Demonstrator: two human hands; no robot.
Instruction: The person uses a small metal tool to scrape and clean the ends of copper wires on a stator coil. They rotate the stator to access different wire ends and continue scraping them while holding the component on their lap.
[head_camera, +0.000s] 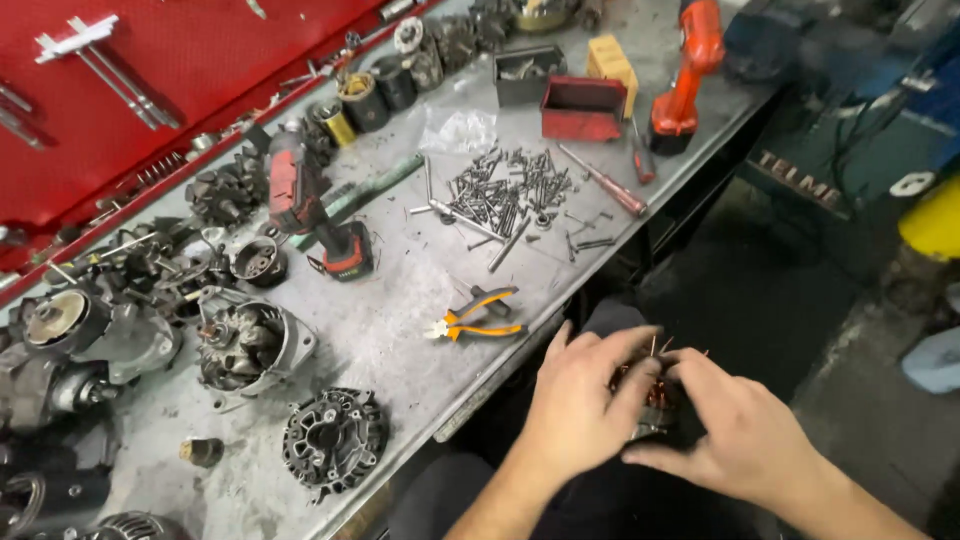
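both hands gripped a dark round motor part with copper windings (655, 400) just off the tabletop's (400, 320) front edge, left hand (580, 405) and right hand (735, 435) closed around it. orange-handled pliers (475, 315) lay unused near that edge; dismantling looked midway.

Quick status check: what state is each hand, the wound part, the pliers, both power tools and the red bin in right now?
Left hand: wrapped around the copper-wound part, off the bench.
Right hand: gripping the same part from the other side.
Copper-wound part: held between both hands, mostly hidden.
Orange-handled pliers: lying flat on the bench, handles spread.
Red-and-black impact driver: lying on its side.
Orange drill: lying down.
Red bin: open-topped, contents not visible.
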